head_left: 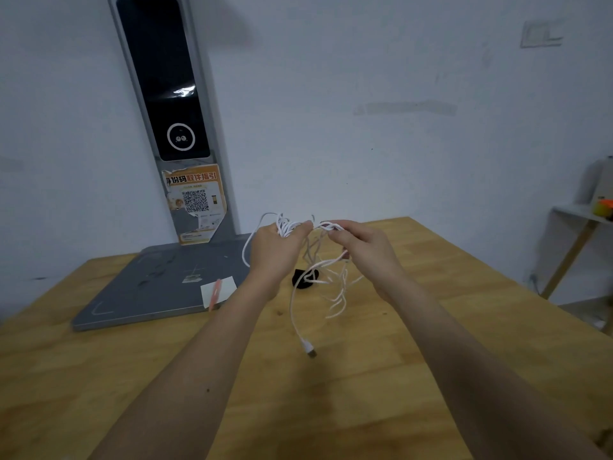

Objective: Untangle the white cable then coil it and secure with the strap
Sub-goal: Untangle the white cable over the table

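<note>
The thin white cable (318,260) is a tangled bundle held in the air, its plug end hanging down. The small black strap (302,280) lies on the wooden worktop (331,393) under it.

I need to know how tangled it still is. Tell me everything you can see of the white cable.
The white cable is thin, round and flexible, with a plastic look. It is held up above the wooden table, not yet coiled. The left hand grips a bunch of loops; the right hand pinches strands beside it. Loose, blurred loops hang tangled between and below the hands. One end dangles lowest, with a white plug housing and a metal tip.
</note>
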